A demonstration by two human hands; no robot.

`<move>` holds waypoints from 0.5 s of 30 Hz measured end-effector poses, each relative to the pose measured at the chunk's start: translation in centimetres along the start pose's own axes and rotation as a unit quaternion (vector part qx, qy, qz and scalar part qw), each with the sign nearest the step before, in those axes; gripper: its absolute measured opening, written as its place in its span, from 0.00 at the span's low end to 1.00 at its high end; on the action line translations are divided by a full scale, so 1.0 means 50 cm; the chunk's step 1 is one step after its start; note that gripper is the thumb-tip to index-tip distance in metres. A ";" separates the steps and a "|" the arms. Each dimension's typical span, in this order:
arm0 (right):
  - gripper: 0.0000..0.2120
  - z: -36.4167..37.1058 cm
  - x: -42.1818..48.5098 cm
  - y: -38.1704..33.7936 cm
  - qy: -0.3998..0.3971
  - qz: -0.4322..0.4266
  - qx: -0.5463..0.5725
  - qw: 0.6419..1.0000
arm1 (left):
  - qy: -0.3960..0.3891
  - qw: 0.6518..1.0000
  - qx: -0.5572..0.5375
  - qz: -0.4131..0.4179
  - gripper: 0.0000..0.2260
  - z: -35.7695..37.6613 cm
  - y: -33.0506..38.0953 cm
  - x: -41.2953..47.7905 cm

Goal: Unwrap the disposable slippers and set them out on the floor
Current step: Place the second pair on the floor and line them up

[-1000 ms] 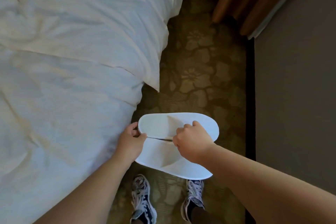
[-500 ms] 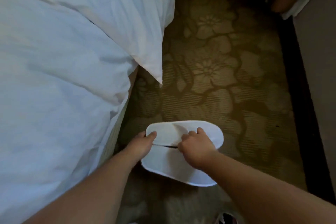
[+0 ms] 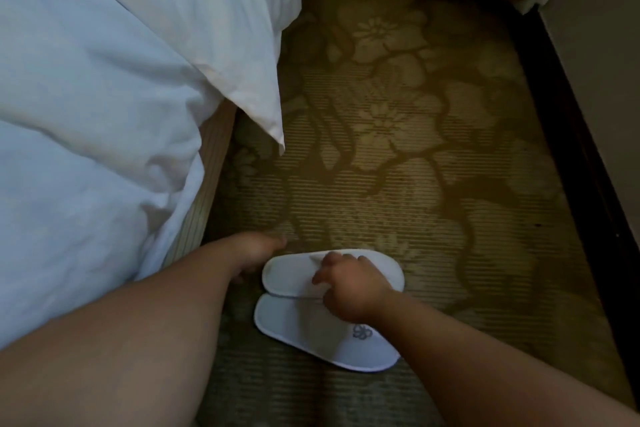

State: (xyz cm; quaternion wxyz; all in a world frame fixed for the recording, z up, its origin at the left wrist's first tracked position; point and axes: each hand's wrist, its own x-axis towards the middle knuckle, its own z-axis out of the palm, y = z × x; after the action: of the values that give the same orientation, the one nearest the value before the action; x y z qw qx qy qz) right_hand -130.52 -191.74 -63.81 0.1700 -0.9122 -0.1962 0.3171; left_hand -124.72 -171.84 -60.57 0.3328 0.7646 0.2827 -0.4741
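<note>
Beside the bed (image 3: 86, 97), on the patterned carpet (image 3: 398, 166), the far slipper (image 3: 291, 274) and the near slipper (image 3: 311, 333), marked with a grey flower, appear to be laid side by side, touching. The far slipper's upper is grasped by the curled fingers (image 3: 333, 257) of the right hand (image 3: 353, 288). The left hand (image 3: 256, 248) is held just beside its end, and its fingers are too blurred to be judged. If the upper is tugged on release, the light pair could be dragged askew or overlapped. The strip of floor is hemmed by a duvet corner (image 3: 249, 90) and a dark skirting (image 3: 571, 149).
</note>
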 end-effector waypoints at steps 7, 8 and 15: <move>0.11 -0.079 0.029 0.093 0.132 0.294 0.388 0.863 | -0.022 0.994 -0.100 -0.026 0.32 -0.001 -0.011 0.032; 0.09 -0.081 0.027 0.109 0.137 0.318 0.399 0.849 | -0.025 0.992 -0.117 -0.032 0.34 0.002 -0.013 0.039; 0.27 -0.045 -0.001 0.148 0.084 0.442 0.482 0.752 | 0.038 0.986 -0.142 -0.072 0.45 0.037 -0.034 0.090</move>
State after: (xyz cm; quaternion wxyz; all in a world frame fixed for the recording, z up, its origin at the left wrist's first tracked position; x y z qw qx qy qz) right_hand -127.25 -198.58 -65.31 0.4438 -0.7173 0.4227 0.3315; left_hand -125.23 -171.67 -65.71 0.3923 0.7042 0.4141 -0.4227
